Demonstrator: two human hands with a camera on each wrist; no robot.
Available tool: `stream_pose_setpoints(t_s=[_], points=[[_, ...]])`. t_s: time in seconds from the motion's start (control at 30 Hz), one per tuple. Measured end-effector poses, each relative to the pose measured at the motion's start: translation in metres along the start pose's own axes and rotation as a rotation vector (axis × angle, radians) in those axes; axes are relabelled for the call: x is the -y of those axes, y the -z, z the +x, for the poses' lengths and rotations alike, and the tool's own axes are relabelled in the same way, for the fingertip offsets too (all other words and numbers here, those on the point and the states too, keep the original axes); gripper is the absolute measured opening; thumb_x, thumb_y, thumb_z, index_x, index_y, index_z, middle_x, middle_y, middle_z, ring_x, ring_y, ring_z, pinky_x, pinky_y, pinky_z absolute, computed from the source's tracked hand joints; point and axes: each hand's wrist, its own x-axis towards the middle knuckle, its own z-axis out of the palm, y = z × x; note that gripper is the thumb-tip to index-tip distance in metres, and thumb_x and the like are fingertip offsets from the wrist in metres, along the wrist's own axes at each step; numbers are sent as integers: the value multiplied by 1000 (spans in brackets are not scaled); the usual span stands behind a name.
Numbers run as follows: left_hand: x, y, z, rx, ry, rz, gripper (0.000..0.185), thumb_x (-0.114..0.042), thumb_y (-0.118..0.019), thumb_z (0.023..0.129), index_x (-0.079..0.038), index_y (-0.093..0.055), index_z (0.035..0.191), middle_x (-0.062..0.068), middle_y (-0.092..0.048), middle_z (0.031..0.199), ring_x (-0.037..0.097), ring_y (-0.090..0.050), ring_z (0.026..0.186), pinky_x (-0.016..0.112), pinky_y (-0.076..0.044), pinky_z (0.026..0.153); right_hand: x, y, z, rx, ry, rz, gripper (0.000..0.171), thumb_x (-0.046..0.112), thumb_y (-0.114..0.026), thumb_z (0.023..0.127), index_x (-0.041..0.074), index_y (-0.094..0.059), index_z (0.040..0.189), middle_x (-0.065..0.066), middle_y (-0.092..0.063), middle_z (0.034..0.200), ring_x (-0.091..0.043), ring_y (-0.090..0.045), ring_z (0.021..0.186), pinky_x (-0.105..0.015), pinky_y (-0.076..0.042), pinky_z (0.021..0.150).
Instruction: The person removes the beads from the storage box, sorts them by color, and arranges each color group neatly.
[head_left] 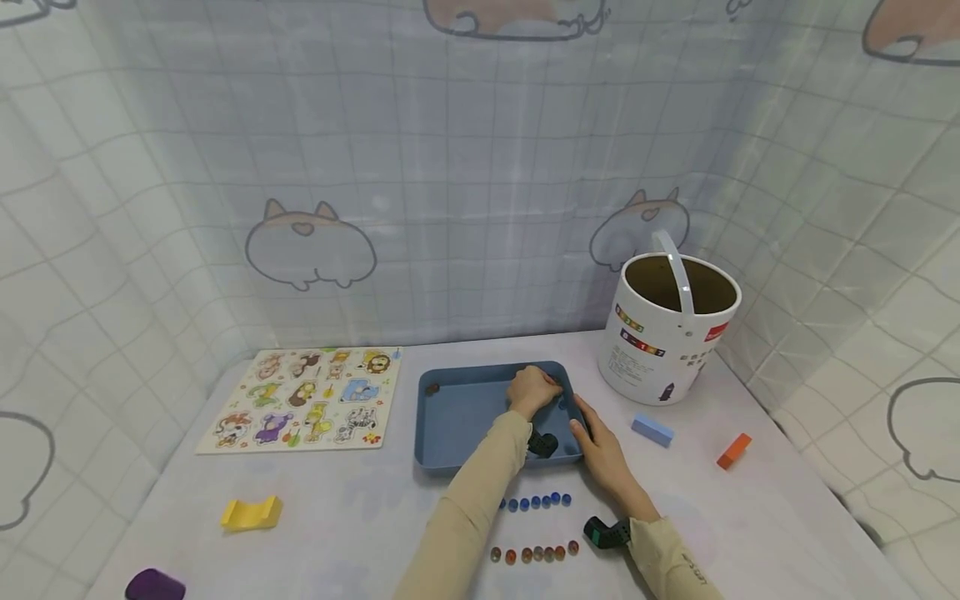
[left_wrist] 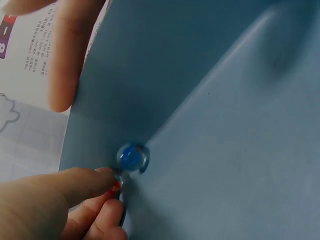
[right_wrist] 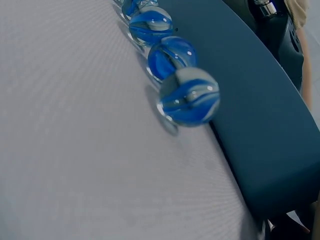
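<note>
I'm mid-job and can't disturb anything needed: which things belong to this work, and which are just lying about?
In the job, it seems:
blue tray, touched by the right hand
red marble, pinched by the left hand
blue marble inside tray
blue marble row
reddish marble row

Apparently just lying about:
puzzle board
white bucket
yellow block
purple block
light-blue block
orange block

The tray (head_left: 456, 427) rests on the table (head_left: 330, 533) between the puzzle board (head_left: 300, 403), left, and the bucket (head_left: 651, 357), far right. A block (head_left: 652, 431) lies on the bucket's near side. Two marble rows (head_left: 536, 502) lie on the tray's near side.
</note>
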Motion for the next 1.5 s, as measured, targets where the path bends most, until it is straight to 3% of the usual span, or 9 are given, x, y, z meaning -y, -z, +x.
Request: stream_pose_setpoints(t_s=[0.3,0.5,0.63,0.73,0.97,1.1,1.2,1.33,1.5], points=[[13,29,-4,138,-2,-388,26,-32,-69,88,-12,-76,102,2,-76,93,15,-68,74,30,-53,69,1,0,1,7,-5,-6,53,34,-43,104,14,-31,152,-18,-37,154,-43,-37,138,-61,-30,109],[25,62,-10,243,-10,-578,28,-37,-65,91,-15,-74,107,1,-71,100,29,-66,96,44,-48,84,1,2,0,18,-3,-8,54,34,-41,104,12,-30,153,-20,-36,153,-45,-37,138,-62,-30,109],[38,82,-23,319,-76,-659,37,-40,-62,93,-13,-69,117,3,-67,108,40,-58,113,51,-43,93,1,1,-2,20,-2,-6,54,33,-41,104,11,-30,152,-21,-35,154,-45,-34,139,-62,-28,110],[49,96,-38,331,-129,-664,39,-38,-61,95,-9,-67,120,5,-67,111,41,-57,107,51,-43,92,1,0,-3,23,2,-7,55,34,-41,104,11,-29,153,-21,-34,154,-45,-33,140,-62,-28,110],[76,122,-81,345,-183,-632,31,-27,-60,97,-3,-67,116,7,-68,103,16,-51,75,36,-44,74,3,1,-2,38,1,-9,55,34,-39,105,11,-27,154,-22,-33,155,-46,-32,140,-63,-27,110],[90,129,-108,361,-202,-565,29,-25,-62,96,-2,-68,112,19,-68,97,16,-51,69,33,-44,67,3,4,0,49,4,-8,56,36,-38,105,12,-25,154,-22,-32,155,-47,-31,140,-63,-26,110],[102,129,-132,389,-209,-495,26,-25,-64,94,-3,-71,108,21,-68,95,16,-54,68,34,-46,65,3,5,0,57,1,-2,56,35,-38,105,12,-25,154,-22,-31,156,-47,-31,140,-63,-26,110],[122,118,-162,432,-214,-424,18,-22,-68,91,-6,-73,98,9,-72,89,11,-57,68,28,-49,63,4,5,0,62,-11,-1,56,35,-38,105,11,-24,154,-23,-29,156,-47,-30,141,-63,-25,111],[139,102,-189,433,-207,-344,7,-17,-75,84,-10,-76,86,-1,-71,75,4,-50,55,19,-40,49,3,6,1,64,-18,-7,57,37,-38,105,11,-24,154,-22,-29,156,-46,-29,141,-63,-25,111]])
